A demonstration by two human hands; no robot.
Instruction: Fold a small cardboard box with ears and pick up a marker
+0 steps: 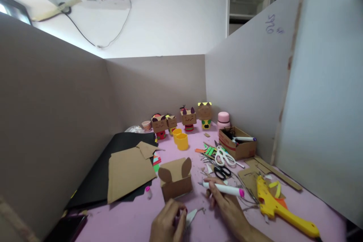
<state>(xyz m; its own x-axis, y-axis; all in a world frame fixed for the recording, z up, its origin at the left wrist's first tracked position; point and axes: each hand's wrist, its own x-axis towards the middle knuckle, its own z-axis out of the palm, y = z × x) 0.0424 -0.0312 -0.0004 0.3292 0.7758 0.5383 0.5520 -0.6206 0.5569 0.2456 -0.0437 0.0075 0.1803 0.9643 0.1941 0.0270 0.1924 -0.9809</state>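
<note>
In my right hand (224,204) is a white marker (228,189) with a pink end, held like a pen with its bare tip pointing left. My left hand (168,221) is closed, fingertips pinched together; a small dark red bit shows there, too small to name. Close beside those fingers is a white pointed scrap (191,216), and I cannot tell if they touch it. Just beyond my left hand stands a cardboard box (176,179) with two rounded ear shapes on top. The pink marker cap (148,192) stands on the pink tabletop to the left.
Cardboard sheets (130,174) lie on black paper (99,174) at left. Scissors with white handles (224,157), black-handled scissors (222,172), a yellow glue gun (279,210) and a small open box (238,145) are at right. Yellow cups (182,141) and several cardboard figures (188,118) stand behind.
</note>
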